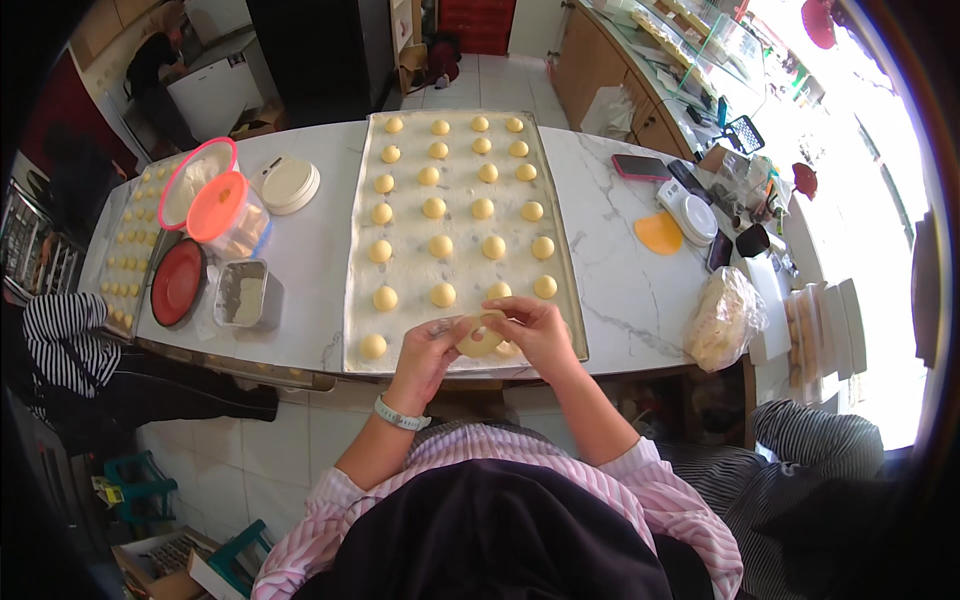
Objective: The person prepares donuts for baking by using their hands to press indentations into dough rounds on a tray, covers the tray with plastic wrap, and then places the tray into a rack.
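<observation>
My left hand (428, 348) and my right hand (534, 333) both grip a pale piece of dough (478, 343) with a hole in its middle, fingers pinched at its edges, above the front of a large metal baking tray (358, 292). Rows of small round dough balls (441, 247) cover the tray. Some balls beneath my hands are partly hidden.
Left are tubs (215, 205), a red plate (178, 283), a metal container (240, 296) and another tray of balls (146, 220). Right are phones (640, 167), a scale (697, 216) and bagged dough (728, 315). Other people (70, 350) stand at both sides and behind.
</observation>
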Demonstrator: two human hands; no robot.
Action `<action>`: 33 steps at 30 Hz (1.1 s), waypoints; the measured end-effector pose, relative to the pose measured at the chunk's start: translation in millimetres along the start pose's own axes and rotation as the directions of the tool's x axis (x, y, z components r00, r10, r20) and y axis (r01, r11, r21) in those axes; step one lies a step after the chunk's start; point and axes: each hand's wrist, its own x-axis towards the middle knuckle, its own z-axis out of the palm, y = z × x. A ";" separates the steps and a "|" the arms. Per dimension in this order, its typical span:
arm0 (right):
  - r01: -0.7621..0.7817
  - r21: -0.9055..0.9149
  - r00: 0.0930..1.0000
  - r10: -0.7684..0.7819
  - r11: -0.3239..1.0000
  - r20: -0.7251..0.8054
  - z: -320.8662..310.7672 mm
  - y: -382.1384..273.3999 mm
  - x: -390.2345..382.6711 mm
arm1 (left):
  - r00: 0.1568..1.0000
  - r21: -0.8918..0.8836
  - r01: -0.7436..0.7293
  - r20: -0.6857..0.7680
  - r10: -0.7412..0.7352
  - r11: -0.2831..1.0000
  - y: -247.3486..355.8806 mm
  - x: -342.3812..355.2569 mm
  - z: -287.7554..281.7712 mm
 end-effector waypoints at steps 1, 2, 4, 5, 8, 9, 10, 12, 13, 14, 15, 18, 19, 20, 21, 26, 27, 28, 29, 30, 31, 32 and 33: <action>0.014 0.033 1.000 -0.015 0.999 0.018 4.1 -1.9 -0.6 | 1.000 0.037 -0.009 0.011 0.009 0.999 -1.3 1.4 -2.2; 0.038 -0.074 0.999 -0.036 0.997 0.030 8.2 -1.7 -2.4 | 1.000 0.074 -0.019 0.022 0.017 0.997 -3.7 3.9 -6.1; -0.007 -0.091 1.000 0.007 0.996 0.003 0.3 0.6 -1.8 | 0.999 0.083 -0.048 -0.005 0.049 0.995 0.7 4.1 -2.3; -0.029 -0.099 1.000 0.028 0.995 -0.011 -2.4 1.1 -0.8 | 0.997 0.052 -0.068 -0.045 0.070 0.996 1.5 2.8 2.7; -0.039 -0.008 0.997 0.039 0.999 -0.069 2.3 -6.9 1.6 | 1.000 0.049 -0.020 0.010 0.019 0.999 1.7 4.7 3.5; -0.032 -0.012 0.999 0.032 0.999 -0.040 3.3 -6.0 0.7 | 0.998 0.068 0.008 0.060 -0.012 0.998 1.8 5.7 2.6; -0.025 -0.016 1.000 0.025 1.000 -0.012 4.3 -3.9 -0.8 | 1.000 0.059 -0.015 0.019 0.014 0.998 0.4 6.4 0.6; -0.027 -0.027 1.000 0.027 0.999 -0.016 2.3 -1.7 0.1 | 0.996 0.046 -0.064 -0.060 0.067 0.997 -1.3 8.5 -2.7; -0.037 -0.034 0.998 0.035 0.999 -0.048 -2.6 -1.6 1.7 | 0.997 0.043 -0.052 -0.053 0.054 0.998 -0.7 8.8 -2.9; -0.046 -0.041 0.996 0.043 0.998 -0.080 -5.2 -1.8 3.2 | 0.998 0.039 -0.039 -0.046 0.041 0.998 0.6 8.9 -2.5; -0.042 -0.030 0.998 0.040 0.999 -0.050 -3.7 -1.9 3.5 | 0.999 0.033 -0.024 -0.040 0.026 0.999 0.1 8.6 -2.1; -0.033 -0.030 0.999 0.034 0.999 0.020 3.1 -0.1 3.2 | 1.000 0.088 -0.006 0.003 0.005 0.996 -0.2 10.0 -1.8; -0.038 -0.018 0.999 0.038 0.999 0.002 0.5 2.6 3.5 | 0.999 0.059 -0.016 -0.027 0.017 0.998 1.6 9.7 -1.3; -0.042 -0.006 0.999 0.042 0.999 -0.017 -4.4 5.7 3.9 | 0.998 0.030 -0.027 -0.057 0.029 0.999 4.3 8.6 -0.4; -0.050 0.006 0.998 0.050 0.999 -0.034 -5.1 4.9 3.5 | 0.995 -0.001 -0.037 -0.089 0.037 0.999 5.4 7.2 -0.6; -0.057 0.015 0.998 0.057 0.998 0.012 3.6 -3.2 0.0 | 1.000 0.075 0.024 -0.022 -0.022 0.997 -2.5 9.5 -5.8; -0.052 0.009 0.998 0.052 0.999 0.034 3.9 -3.1 -0.7 | 0.999 0.096 0.012 -0.031 -0.009 0.995 -1.8 9.9 -4.8; -0.058 -0.002 0.998 0.058 0.998 0.002 2.1 -1.8 0.6 | 0.999 0.081 0.012 -0.044 -0.008 0.997 0.0 9.5 -4.1; -0.063 -0.013 0.998 0.063 0.998 -0.029 -1.5 0.8 2.8 | 0.998 0.067 0.012 -0.058 -0.008 0.998 2.8 8.5 -3.1; -0.075 -0.026 0.995 0.073 0.997 -0.061 -3.1 2.2 3.3 | 0.997 0.047 0.014 -0.073 -0.011 0.999 3.2 7.4 -3.3; -0.077 -0.041 0.997 0.076 0.996 -0.028 -1.6 2.0 3.1 | 0.999 0.086 0.033 -0.023 -0.031 0.996 2.4 8.1 -4.9; -0.079 -0.055 0.997 0.080 0.995 0.004 1.4 0.7 2.8 | 0.998 0.125 0.050 0.027 -0.054 0.991 1.1 9.8 -7.2; -0.078 -0.066 0.996 0.080 0.995 0.039 4.1 -0.2 2.9 | 0.994 0.168 0.061 0.074 -0.075 0.984 1.0 10.3 -9.3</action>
